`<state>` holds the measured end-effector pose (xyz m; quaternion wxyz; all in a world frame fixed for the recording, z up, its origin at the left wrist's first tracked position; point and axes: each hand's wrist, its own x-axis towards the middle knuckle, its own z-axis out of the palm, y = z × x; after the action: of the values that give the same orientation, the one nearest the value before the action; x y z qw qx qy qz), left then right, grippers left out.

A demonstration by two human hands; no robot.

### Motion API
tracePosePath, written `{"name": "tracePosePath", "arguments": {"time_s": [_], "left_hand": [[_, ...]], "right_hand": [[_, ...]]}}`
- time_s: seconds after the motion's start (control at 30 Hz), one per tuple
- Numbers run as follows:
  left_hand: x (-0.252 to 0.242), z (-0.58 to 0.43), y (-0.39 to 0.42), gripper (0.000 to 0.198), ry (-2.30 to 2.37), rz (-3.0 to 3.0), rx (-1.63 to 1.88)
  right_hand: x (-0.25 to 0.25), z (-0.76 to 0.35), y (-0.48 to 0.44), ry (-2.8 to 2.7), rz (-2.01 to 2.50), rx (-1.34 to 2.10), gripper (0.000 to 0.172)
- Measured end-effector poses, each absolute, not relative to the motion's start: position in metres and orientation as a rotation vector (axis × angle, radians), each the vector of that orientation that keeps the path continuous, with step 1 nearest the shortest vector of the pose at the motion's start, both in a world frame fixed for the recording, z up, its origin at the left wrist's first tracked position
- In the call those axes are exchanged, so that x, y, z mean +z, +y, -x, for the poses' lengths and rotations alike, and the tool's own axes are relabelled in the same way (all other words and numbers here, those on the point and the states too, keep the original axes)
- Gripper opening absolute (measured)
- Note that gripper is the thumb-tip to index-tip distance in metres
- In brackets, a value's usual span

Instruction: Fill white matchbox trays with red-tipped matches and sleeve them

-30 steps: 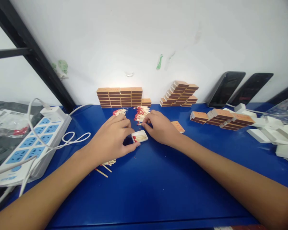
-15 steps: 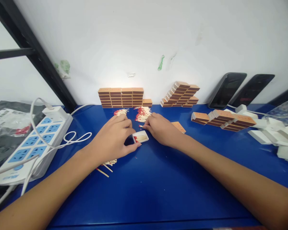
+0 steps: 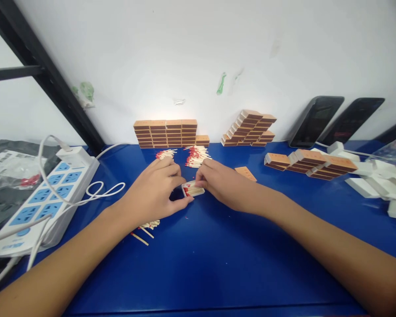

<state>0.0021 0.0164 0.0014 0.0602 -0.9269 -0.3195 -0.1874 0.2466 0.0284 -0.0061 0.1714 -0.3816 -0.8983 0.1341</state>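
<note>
A small white matchbox tray [image 3: 193,189] with red-tipped matches inside lies on the blue table. My left hand [image 3: 160,187] curls round its left end, thumb along the near edge and fingers at the far side. Over the tray's right end, my right hand [image 3: 218,182] is closed in a pinch on a match, which its fingers mostly hide. Just beyond the hands lies a pile of loose matches [image 3: 197,156], with a smaller match pile [image 3: 166,153] to its left. More matches [image 3: 148,230] stick out from under my left wrist. An orange matchbox sleeve [image 3: 246,173] lies behind my right hand.
Stacked matchboxes [image 3: 165,134] stand against the wall, with a stepped matchbox stack [image 3: 249,128] and a matchbox row [image 3: 312,164] farther right. White trays [image 3: 379,180] are heaped at the right, near two phones [image 3: 318,121]. A power strip [image 3: 49,193] with white cables occupies the left.
My right hand has moved from the table beside the match pile to the tray, a little nearer to me, carrying the match. My left hand stays at the tray.
</note>
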Motion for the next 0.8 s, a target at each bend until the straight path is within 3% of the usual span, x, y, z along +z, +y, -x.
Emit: {"name": "tracePosePath", "arguments": {"time_s": [0.27, 0.6, 0.8], "left_hand": [[0.002, -0.002, 0.018, 0.028, -0.926, 2.794, -0.575], [0.002, -0.002, 0.017, 0.028, -0.954, 2.816, -0.547], [0.002, -0.002, 0.017, 0.029, -0.968, 2.829, -0.557]], "right_hand": [[-0.013, -0.239, 0.027, -2.626, 1.023, 0.252, 0.020], [-0.011, -0.244, 0.033, -2.449, 0.966, 0.569, 0.015], [-0.024, -0.249, 0.060, -2.247, 1.163, 0.325, 0.006]]}}
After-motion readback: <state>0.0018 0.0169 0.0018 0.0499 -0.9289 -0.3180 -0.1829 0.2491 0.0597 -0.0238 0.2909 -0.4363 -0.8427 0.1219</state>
